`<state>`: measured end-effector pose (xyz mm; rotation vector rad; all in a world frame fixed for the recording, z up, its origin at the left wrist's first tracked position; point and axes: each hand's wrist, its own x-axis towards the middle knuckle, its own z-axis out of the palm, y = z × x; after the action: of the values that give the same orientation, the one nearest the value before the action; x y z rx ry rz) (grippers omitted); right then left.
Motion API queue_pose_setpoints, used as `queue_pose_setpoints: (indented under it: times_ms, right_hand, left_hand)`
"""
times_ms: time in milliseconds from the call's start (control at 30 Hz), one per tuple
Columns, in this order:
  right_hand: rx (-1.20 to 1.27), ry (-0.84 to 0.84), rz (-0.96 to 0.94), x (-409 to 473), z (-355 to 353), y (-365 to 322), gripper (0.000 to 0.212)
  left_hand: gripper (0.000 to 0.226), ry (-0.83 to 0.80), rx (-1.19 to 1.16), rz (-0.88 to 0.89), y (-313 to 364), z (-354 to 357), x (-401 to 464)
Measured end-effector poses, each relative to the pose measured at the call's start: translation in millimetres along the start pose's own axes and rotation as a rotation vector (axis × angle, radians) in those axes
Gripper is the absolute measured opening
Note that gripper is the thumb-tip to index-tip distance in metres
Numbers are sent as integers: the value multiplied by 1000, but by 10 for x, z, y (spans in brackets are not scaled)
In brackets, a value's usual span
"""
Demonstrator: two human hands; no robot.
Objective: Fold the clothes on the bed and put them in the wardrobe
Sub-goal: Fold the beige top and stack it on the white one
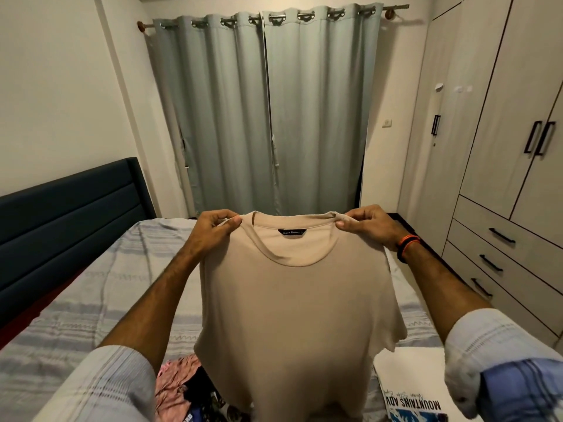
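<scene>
A beige T-shirt hangs in the air over the bed, its neck label facing me. My left hand pinches its left shoulder seam. My right hand pinches the right shoulder seam; an orange and black band sits on that wrist. Under the shirt's hem lies a heap of clothes with pink and dark pieces. A white printed T-shirt lies flat on the bed at the lower right. The wardrobe stands along the right wall with its doors closed.
A dark blue headboard runs along the left side of the bed. Grey-green curtains hang closed on the far wall. Below the wardrobe doors are drawers with black handles. A narrow strip of floor separates bed and wardrobe.
</scene>
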<state>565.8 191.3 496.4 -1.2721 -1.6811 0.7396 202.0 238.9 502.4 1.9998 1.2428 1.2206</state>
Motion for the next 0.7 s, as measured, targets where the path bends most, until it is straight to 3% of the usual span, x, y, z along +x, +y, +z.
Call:
queue_pose_setpoints:
  times_ms: [167,333,400,500,700]
  right_hand:
    - [54,-53,-2,-54,-28,-159,25]
    - [235,-190,152,-14,-57,-229,18]
    - [58,-17,202,95,74,-153,19]
    - [-288,257,219,263,405,-6,40]
    - [-294,374,160,343,968,-93,47]
  left_hand:
    - [22,-4,-72,-33,-15,-67,-2]
    - [27,-84,-269,-174,26,-115,7]
    - [34,-17,-162,-251,-42,-44,45]
    - [42,86,106,-291,-138,186,66]
    - [36,183,119,-302,87,743,-37]
